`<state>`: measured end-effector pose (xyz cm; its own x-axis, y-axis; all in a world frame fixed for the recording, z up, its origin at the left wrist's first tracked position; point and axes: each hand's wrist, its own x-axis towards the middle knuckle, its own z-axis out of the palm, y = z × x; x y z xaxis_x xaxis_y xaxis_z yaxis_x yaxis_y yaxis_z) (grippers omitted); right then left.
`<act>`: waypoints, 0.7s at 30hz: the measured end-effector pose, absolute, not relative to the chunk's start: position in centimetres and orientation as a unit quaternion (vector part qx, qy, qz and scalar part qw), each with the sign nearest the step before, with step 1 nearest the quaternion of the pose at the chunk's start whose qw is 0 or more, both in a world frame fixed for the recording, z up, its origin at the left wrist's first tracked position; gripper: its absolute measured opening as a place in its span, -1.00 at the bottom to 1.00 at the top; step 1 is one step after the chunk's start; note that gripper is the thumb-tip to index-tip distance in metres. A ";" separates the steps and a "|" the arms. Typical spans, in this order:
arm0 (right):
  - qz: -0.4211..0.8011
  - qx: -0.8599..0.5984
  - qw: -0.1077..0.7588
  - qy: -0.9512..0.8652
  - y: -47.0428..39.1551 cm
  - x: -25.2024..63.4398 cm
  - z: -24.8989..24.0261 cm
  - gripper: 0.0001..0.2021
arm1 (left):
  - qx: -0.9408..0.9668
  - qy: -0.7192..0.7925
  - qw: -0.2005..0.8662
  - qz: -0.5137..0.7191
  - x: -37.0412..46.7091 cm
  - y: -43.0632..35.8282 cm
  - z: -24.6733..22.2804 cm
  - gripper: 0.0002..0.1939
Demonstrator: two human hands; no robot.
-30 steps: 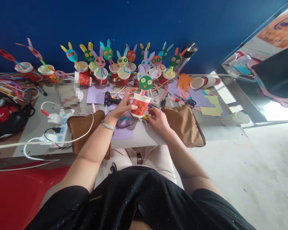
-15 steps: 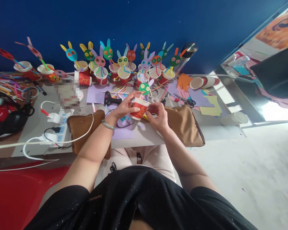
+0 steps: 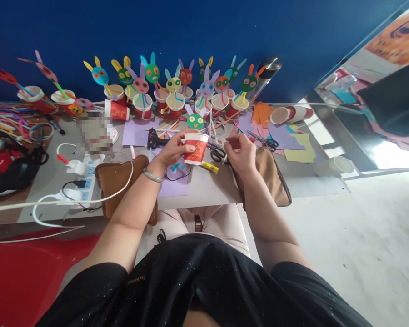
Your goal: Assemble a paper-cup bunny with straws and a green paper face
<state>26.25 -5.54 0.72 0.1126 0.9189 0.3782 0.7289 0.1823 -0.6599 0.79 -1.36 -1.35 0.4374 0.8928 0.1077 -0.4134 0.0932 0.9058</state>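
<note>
My left hand grips a red-and-white paper cup from its left side, holding it upright over the table. A green paper rabbit face with lilac ears and pale yellow eyes shows just above the cup's rim. Its lower end is hidden. My right hand is apart from the cup, to its right, with the fingertips pinched together. Whatever lies between those fingertips, if anything, is too small to tell. Between the hands are black-handled scissors and a yellow tube.
Several cups with rabbit faces line the blue wall. A black glue gun lies left of my left hand. Brown cloth bags flank my arms. Coloured paper, a power strip with cables and a steel flask stand around.
My right hand has come off the cup and moved right. The cup, tilted before, now stands more upright in my left hand, and the rabbit face has shifted left.
</note>
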 end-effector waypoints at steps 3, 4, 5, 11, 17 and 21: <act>0.085 -0.688 0.273 -0.667 -4.6 28.6 0.7 -0.83 | 0.448 0.251 0.693 0.505 0.8 -1.3 -0.9 -0.41; 0.081 -0.697 0.233 -0.673 -4.5 29.1 0.7 -0.82 | 0.437 0.251 0.695 0.514 0.8 -1.2 -0.7 -0.43; 0.079 -0.702 0.198 -0.680 -4.4 29.3 0.6 -0.81 | 0.427 0.250 0.696 0.520 0.8 -1.2 -0.6 -0.44; 0.065 -0.682 -0.001 -0.729 -4.4 26.9 -0.2 -0.68 | 0.379 0.240 0.710 0.544 0.9 -0.9 -0.3 -0.53; 0.036 -0.669 -0.100 -0.735 -3.2 25.0 -0.1 -0.65 | 0.332 0.249 0.722 0.554 0.9 -0.8 -0.3 -0.58; 0.042 -0.675 -0.104 -0.729 -2.5 25.3 -0.1 -0.67 | 0.314 0.271 0.731 0.543 0.7 -0.6 -0.6 -0.59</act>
<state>25.32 -2.51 -0.13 -0.0676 0.9757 -0.2084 0.9931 0.0859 0.0800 0.72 -0.59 -0.60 0.2640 0.9629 -0.0563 -0.6225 0.2147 0.7526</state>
